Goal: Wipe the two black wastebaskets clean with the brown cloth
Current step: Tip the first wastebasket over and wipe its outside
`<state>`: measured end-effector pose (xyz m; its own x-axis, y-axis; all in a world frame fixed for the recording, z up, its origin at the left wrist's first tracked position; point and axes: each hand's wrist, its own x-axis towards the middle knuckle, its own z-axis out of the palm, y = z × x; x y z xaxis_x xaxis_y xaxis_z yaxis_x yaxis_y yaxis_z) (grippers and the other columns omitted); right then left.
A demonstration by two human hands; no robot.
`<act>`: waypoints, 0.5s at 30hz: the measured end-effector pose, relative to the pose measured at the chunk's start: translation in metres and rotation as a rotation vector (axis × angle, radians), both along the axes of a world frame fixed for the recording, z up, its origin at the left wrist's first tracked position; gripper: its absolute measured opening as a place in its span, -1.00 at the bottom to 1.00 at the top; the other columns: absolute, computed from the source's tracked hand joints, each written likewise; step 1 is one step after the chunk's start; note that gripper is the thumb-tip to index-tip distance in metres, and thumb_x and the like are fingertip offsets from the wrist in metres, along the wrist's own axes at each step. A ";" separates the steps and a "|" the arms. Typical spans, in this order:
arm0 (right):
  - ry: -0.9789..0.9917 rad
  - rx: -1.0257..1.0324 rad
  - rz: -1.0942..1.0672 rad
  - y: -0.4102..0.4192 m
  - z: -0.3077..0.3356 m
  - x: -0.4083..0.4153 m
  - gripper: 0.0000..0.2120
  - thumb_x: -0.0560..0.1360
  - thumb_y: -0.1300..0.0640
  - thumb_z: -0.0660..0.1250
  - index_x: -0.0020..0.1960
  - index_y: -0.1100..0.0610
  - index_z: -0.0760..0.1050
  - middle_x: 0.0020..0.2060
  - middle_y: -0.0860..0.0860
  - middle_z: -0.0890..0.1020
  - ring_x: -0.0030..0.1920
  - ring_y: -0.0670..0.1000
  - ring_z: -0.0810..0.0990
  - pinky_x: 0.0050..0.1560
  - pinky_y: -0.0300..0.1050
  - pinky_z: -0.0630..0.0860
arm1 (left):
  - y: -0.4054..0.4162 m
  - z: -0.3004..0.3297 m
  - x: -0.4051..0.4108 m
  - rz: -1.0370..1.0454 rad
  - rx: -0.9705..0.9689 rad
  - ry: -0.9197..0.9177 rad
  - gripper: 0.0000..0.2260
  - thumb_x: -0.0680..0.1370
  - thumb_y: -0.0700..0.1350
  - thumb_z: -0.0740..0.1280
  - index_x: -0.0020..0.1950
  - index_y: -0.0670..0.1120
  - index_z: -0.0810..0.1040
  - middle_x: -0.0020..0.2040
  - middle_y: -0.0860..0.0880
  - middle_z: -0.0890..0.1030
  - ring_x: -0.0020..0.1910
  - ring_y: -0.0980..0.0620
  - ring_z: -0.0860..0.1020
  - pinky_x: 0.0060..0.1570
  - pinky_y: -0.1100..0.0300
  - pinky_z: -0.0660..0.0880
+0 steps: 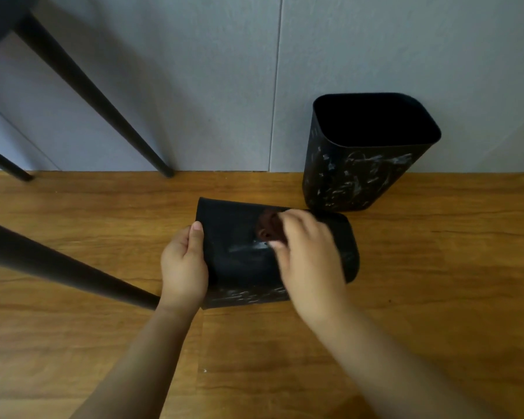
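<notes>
One black wastebasket (233,261) lies on its side on the wooden floor, with white smears on its upper face and along its near edge. My left hand (183,266) grips its left edge, thumb on top. My right hand (307,255) presses the bunched brown cloth (268,226) against the basket's upper face; the hand is blurred. A second black wastebasket (360,176) stands upright against the wall at the right, its side covered in white streaks.
Dark slanted furniture legs (82,83) stand at the left, and another leg (64,269) crosses the floor just left of my left hand. A grey panelled wall (224,86) rises behind the wooden floor (436,282).
</notes>
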<state>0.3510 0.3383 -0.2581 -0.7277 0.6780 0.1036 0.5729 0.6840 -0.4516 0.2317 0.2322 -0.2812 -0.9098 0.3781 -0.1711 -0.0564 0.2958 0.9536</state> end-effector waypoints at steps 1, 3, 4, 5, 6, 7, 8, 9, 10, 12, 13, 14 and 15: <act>0.006 -0.015 0.088 -0.011 0.002 -0.003 -0.56 0.50 0.08 0.32 0.38 0.04 0.40 0.34 -0.03 0.45 0.35 0.02 0.40 0.36 -0.04 0.37 | -0.001 -0.001 0.000 0.002 0.004 -0.006 -0.66 0.66 0.05 0.09 -0.07 -0.09 0.56 -0.19 -0.05 0.58 -0.21 0.04 0.54 -0.26 0.23 0.41; 0.006 -0.012 0.224 -0.018 0.005 -0.001 -0.56 0.48 0.09 0.34 0.36 0.04 0.43 0.32 -0.04 0.47 0.34 0.02 0.41 0.34 -0.05 0.36 | -0.002 -0.001 0.000 0.001 0.013 -0.018 -0.66 0.66 0.04 0.09 -0.07 -0.11 0.56 -0.21 -0.06 0.58 -0.22 0.02 0.53 -0.26 0.22 0.41; -0.003 0.009 0.234 -0.013 0.005 0.002 -0.56 0.47 0.09 0.33 0.34 0.04 0.44 0.31 -0.04 0.49 0.33 0.01 0.43 0.33 -0.06 0.36 | -0.003 -0.001 0.000 0.000 0.017 -0.026 -0.67 0.66 0.05 0.09 -0.06 -0.09 0.56 -0.19 -0.05 0.59 -0.20 0.03 0.54 -0.25 0.21 0.41; -0.018 0.024 0.198 -0.004 0.003 0.005 -0.57 0.47 0.08 0.31 0.34 0.05 0.44 0.30 -0.03 0.50 0.32 0.02 0.44 0.31 -0.06 0.37 | -0.002 0.000 0.000 0.001 0.020 -0.032 -0.67 0.66 0.05 0.09 -0.05 -0.08 0.57 -0.17 -0.05 0.59 -0.18 0.03 0.55 -0.24 0.21 0.41; -0.031 0.026 0.128 0.006 -0.001 0.009 -0.57 0.48 0.08 0.30 0.34 0.07 0.44 0.29 -0.02 0.50 0.32 0.03 0.45 0.31 -0.05 0.39 | -0.002 0.000 -0.001 0.001 0.021 -0.035 -0.67 0.66 0.05 0.09 -0.05 -0.07 0.57 -0.15 -0.04 0.60 -0.16 0.04 0.55 -0.23 0.22 0.41; -0.034 0.023 0.044 0.016 -0.002 0.011 -0.57 0.49 0.08 0.30 0.35 0.09 0.43 0.29 0.00 0.50 0.31 0.05 0.45 0.31 -0.03 0.42 | -0.001 0.001 -0.001 0.000 0.022 -0.036 -0.67 0.66 0.05 0.09 -0.04 -0.06 0.57 -0.14 -0.04 0.61 -0.15 0.05 0.55 -0.22 0.23 0.41; -0.028 0.017 -0.042 0.023 -0.003 0.011 -0.57 0.50 0.08 0.30 0.36 0.10 0.42 0.29 0.02 0.50 0.30 0.06 0.45 0.30 -0.01 0.44 | 0.000 0.001 -0.001 0.003 0.024 -0.044 -0.67 0.66 0.06 0.08 -0.04 -0.05 0.57 -0.12 -0.03 0.61 -0.13 0.06 0.56 -0.22 0.24 0.41; -0.023 0.013 -0.104 0.024 -0.003 0.009 -0.57 0.51 0.09 0.31 0.37 0.10 0.41 0.29 0.02 0.49 0.30 0.06 0.45 0.30 0.00 0.45 | 0.001 0.002 -0.001 0.008 0.031 -0.058 -0.68 0.66 0.07 0.08 -0.03 -0.04 0.57 -0.11 -0.02 0.62 -0.12 0.06 0.56 -0.21 0.24 0.41; -0.017 0.016 -0.126 0.020 -0.002 0.004 -0.56 0.50 0.09 0.32 0.37 0.09 0.41 0.30 0.01 0.49 0.30 0.06 0.45 0.31 0.00 0.44 | 0.002 0.002 -0.001 0.013 0.040 -0.072 -0.67 0.66 0.07 0.08 -0.03 -0.04 0.57 -0.11 -0.02 0.62 -0.12 0.06 0.56 -0.21 0.24 0.41; 0.004 0.010 -0.054 0.000 0.002 -0.009 -0.55 0.48 0.11 0.34 0.37 0.07 0.41 0.32 0.00 0.48 0.33 0.05 0.43 0.34 0.01 0.42 | 0.002 0.001 -0.001 0.015 0.044 -0.087 -0.66 0.66 0.07 0.08 -0.06 -0.08 0.56 -0.16 -0.03 0.59 -0.17 0.07 0.55 -0.23 0.25 0.41; 0.019 -0.008 0.027 -0.011 0.004 -0.013 -0.55 0.48 0.12 0.36 0.36 0.07 0.42 0.32 0.00 0.48 0.33 0.06 0.43 0.34 0.03 0.42 | 0.002 0.001 -0.001 0.014 0.048 -0.092 -0.66 0.66 0.05 0.08 -0.09 -0.10 0.54 -0.21 -0.02 0.58 -0.23 0.09 0.54 -0.27 0.28 0.43; 0.027 -0.021 0.124 -0.021 0.006 -0.014 -0.56 0.47 0.13 0.37 0.34 0.07 0.44 0.31 0.00 0.49 0.33 0.06 0.44 0.33 0.03 0.42 | 0.000 0.001 -0.001 0.006 0.060 -0.094 -0.65 0.67 0.04 0.08 -0.14 -0.10 0.52 -0.27 0.00 0.56 -0.28 0.12 0.53 -0.30 0.33 0.44; 0.030 -0.023 0.217 -0.027 0.007 -0.013 -0.56 0.46 0.13 0.37 0.33 0.07 0.45 0.30 -0.01 0.49 0.32 0.06 0.44 0.32 0.02 0.42 | -0.002 0.001 0.000 -0.007 0.077 -0.098 -0.65 0.67 0.03 0.08 -0.16 -0.10 0.51 -0.30 0.01 0.55 -0.32 0.13 0.52 -0.32 0.35 0.44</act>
